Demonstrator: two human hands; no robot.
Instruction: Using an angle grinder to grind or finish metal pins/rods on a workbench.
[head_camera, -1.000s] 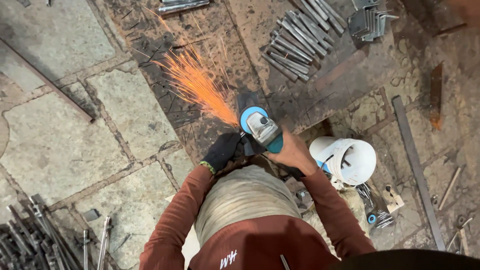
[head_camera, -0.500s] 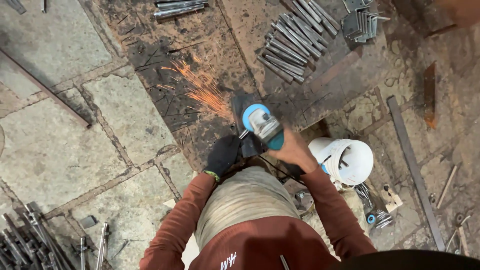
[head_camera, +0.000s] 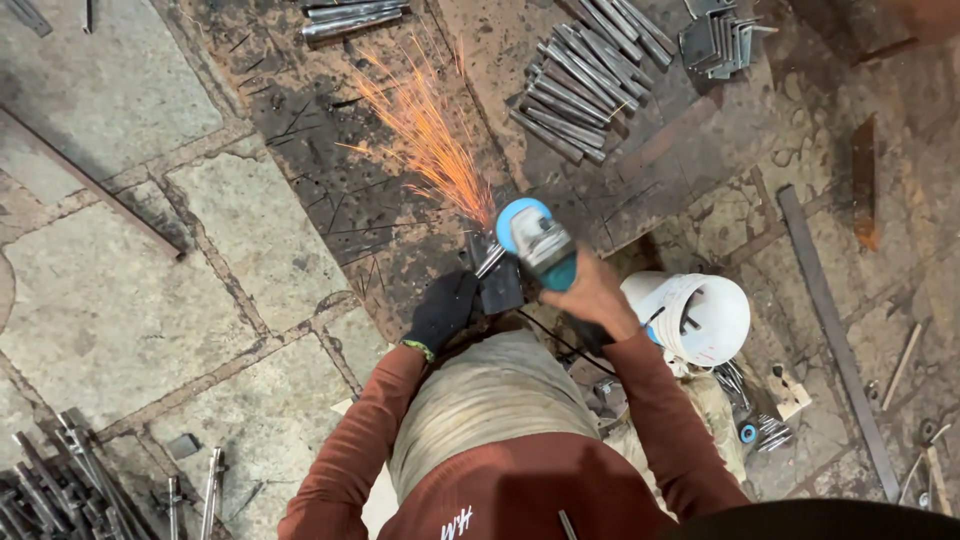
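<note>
While orange sparks (head_camera: 425, 140) fan up and away from the angle grinder (head_camera: 535, 238), the bare right hand (head_camera: 592, 297) is wrapped around the grinder's rear body, just behind its blue head. Just left of the grinder, the black-gloved left hand (head_camera: 443, 310) presses flat on a small dark metal piece (head_camera: 497, 280), which lies on the floor between both hands, under the grinder's nose. Right of the grinder sits a white bucket (head_camera: 700, 318); beyond it, a pile of cut steel bars (head_camera: 580, 85).
</note>
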